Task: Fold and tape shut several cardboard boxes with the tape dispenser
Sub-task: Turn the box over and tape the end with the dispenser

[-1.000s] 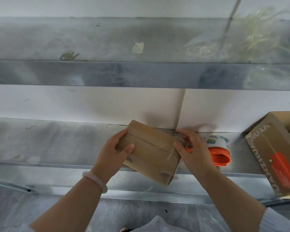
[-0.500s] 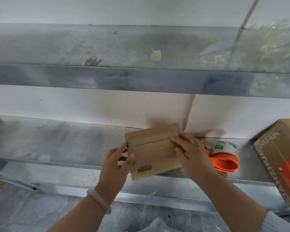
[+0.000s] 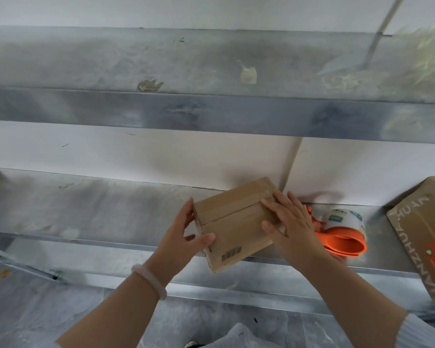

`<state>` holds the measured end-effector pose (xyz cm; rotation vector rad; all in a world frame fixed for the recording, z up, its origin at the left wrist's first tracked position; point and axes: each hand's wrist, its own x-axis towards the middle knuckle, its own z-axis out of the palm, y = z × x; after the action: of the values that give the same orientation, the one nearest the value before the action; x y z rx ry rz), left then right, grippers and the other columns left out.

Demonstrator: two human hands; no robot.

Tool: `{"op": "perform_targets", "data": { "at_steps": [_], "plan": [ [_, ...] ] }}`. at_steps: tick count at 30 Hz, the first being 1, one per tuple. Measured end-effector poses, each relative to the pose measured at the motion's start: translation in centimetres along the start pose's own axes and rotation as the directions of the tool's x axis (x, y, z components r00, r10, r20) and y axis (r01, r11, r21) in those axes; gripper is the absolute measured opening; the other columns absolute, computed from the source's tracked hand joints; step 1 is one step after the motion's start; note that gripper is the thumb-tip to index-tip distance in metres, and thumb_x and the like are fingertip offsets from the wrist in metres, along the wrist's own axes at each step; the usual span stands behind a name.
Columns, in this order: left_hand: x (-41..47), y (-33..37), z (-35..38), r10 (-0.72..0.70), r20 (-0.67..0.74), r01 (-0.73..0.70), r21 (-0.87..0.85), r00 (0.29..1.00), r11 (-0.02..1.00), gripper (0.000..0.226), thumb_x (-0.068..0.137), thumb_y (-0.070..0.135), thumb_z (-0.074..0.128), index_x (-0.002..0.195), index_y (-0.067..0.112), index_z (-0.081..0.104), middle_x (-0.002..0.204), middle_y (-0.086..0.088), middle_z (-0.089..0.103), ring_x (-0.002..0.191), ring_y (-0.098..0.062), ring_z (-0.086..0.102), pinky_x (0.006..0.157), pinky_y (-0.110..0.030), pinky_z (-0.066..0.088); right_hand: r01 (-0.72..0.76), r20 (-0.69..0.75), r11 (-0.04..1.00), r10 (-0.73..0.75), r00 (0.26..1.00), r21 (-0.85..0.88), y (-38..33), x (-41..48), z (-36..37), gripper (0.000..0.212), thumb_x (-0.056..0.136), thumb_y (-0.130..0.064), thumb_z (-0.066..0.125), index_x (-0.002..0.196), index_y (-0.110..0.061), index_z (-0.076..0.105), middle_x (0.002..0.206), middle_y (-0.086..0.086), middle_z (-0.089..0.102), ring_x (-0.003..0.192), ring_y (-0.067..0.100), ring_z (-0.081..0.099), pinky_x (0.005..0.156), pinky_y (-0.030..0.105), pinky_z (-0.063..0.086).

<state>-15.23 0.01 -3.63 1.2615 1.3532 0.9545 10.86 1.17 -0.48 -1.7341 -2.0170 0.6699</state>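
Observation:
A small brown cardboard box (image 3: 232, 222) with a barcode on its near side rests on the front part of a metal shelf (image 3: 98, 212). A strip of tape runs along its closed top flaps. My left hand (image 3: 183, 237) grips its left end, thumb on the front face. My right hand (image 3: 289, 222) lies flat on its right part, fingers spread over the taped seam. An orange tape dispenser (image 3: 342, 232) with a white roll lies on the shelf just right of my right hand.
A larger printed cardboard box (image 3: 427, 242) with an orange label stands at the shelf's right end. A second metal shelf (image 3: 211, 71) runs above, with dry straw-like scraps (image 3: 417, 61) at its right. White wall behind; grey floor below.
The small box has turned from tilted on edge to lying flatter on the shelf, barcode side towards me. My right hand slid onto its top; the view shifted slightly.

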Motion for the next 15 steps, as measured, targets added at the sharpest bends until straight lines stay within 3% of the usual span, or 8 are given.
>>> {"op": "perform_targets", "data": {
  "at_steps": [2, 4, 7, 10, 12, 14, 15],
  "plan": [
    [0.3, 0.4, 0.0, -0.005, -0.008, 0.006, 0.013, 1.000, 1.000, 0.089, 0.065, 0.046, 0.084, 0.140, 0.034, 0.038, 0.137, 0.011, 0.049, 0.128, -0.007, 0.046, 0.097, -0.036, 0.051, -0.004, -0.010, 1.000, 0.004, 1.000, -0.007, 0.3, 0.2, 0.0, 0.050, 0.095, -0.044, 0.052, 0.143, -0.045, 0.038, 0.161, -0.018, 0.009, 0.149, 0.007, -0.006, 0.123, 0.041, -0.002],
    [0.1, 0.5, 0.4, 0.019, -0.064, -0.018, 0.017, 0.998, 1.000, 0.065, 0.068, 0.035, 0.081, 0.125, 0.036, 0.050, 0.127, 0.007, 0.056, 0.117, -0.009, 0.055, 0.086, -0.025, 0.054, -0.040, -0.051, 0.999, 0.039, 0.998, -0.019, 0.5, 0.1, 0.2, 0.048, 0.095, -0.046, 0.051, 0.142, -0.048, 0.040, 0.161, -0.017, 0.006, 0.149, 0.011, -0.004, 0.122, 0.041, 0.000],
    [-0.6, 0.2, 1.0, 0.057, -0.129, -0.049, 0.061, 0.990, 0.997, 0.042, 0.075, 0.023, 0.081, 0.109, 0.035, 0.059, 0.115, 0.001, 0.061, 0.100, -0.011, 0.062, 0.074, -0.015, 0.053, -0.124, -0.163, 0.992, 0.119, 0.979, -0.017, 0.5, -0.5, 0.4, 0.050, 0.094, -0.046, 0.054, 0.143, -0.046, 0.041, 0.160, -0.008, 0.015, 0.147, 0.020, 0.010, 0.115, 0.032, 0.003],
    [-1.5, 0.1, 1.9, 0.083, -0.155, -0.062, 0.138, 0.984, 0.988, 0.045, 0.076, 0.026, 0.079, 0.114, 0.038, 0.059, 0.111, 0.003, 0.056, 0.094, -0.009, 0.060, 0.075, -0.011, 0.051, -0.167, -0.209, 0.968, 0.206, 0.956, 0.188, -0.1, -1.1, 0.5, 0.056, 0.090, -0.040, 0.063, 0.142, -0.035, 0.043, 0.142, -0.003, 0.036, 0.129, 0.016, 0.036, 0.108, 0.025, 0.025],
    [-2.0, 0.3, 2.7, 0.091, -0.200, -0.054, 0.183, 0.975, 0.982, 0.054, 0.072, 0.038, 0.076, 0.122, 0.041, 0.055, 0.108, 0.006, 0.053, 0.095, -0.007, 0.059, 0.077, -0.008, 0.048, -0.182, -0.135, 0.916, 0.243, 0.960, 0.356, -0.6, -1.7, 0.9, 0.065, 0.086, -0.042, 0.068, 0.143, -0.035, 0.039, 0.137, -0.006, 0.041, 0.121, 0.009, 0.045, 0.105, 0.031, 0.042],
    [-2.1, 0.6, 3.8, 0.065, -0.244, -0.026, 0.157, 0.968, 0.987, 0.060, 0.067, 0.048, 0.072, 0.125, 0.040, 0.056, 0.105, 0.006, 0.053, 0.093, -0.006, 0.059, 0.079, -0.012, 0.049, -0.208, -0.037, 0.879, 0.247, 0.968, 0.429, -1.1, -2.4, 1.5, 0.081, 0.080, -0.049, 0.072, 0.148, -0.039, 0.029, 0.144, -0.011, 0.036, 0.128, 0.007, 0.042, 0.108, 0.038, 0.043],
    [-2.1, 0.8, 4.2, 0.044, -0.255, -0.012, 0.127, 0.966, 0.992, 0.060, 0.067, 0.048, 0.071, 0.124, 0.039, 0.058, 0.104, 0.006, 0.054, 0.091, -0.005, 0.061, 0.078, -0.013, 0.050, -0.221, 0.010, 0.869, 0.241, 0.970, 0.442, -1.3, -2.8, 1.7, 0.089, 0.078, -0.051, 0.073, 0.150, -0.040, 0.022, 0.148, -0.014, 0.030, 0.133, 0.006, 0.036, 0.110, 0.035, 0.039]
  ]
}}
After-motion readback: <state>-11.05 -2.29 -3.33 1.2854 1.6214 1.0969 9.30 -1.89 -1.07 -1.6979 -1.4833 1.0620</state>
